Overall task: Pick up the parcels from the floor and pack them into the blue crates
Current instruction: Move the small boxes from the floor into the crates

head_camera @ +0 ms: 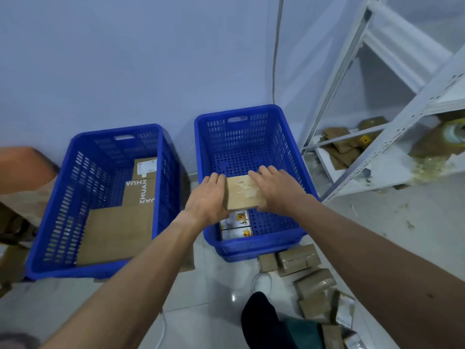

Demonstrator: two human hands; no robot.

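Two blue crates stand side by side against the wall. Over the right crate (289,157) I hold a small brown taped parcel (242,193) from both sides: my left hand (207,197) grips its left edge, my right hand (275,188) its right edge. Beneath the parcel, two white printed boxes (235,226) lie at the crate's near end. The left crate (166,172) holds flat cardboard boxes (120,227), one printed ZHUAN. Several brown taped parcels (305,275) lie on the floor in front of the right crate.
A white metal shelf rack (392,137) stands to the right, with brown envelopes (344,147) and a tape roll (453,133) on it. Brown cardboard (22,172) sits left of the left crate. My dark trouser leg and white shoe (263,283) are below.
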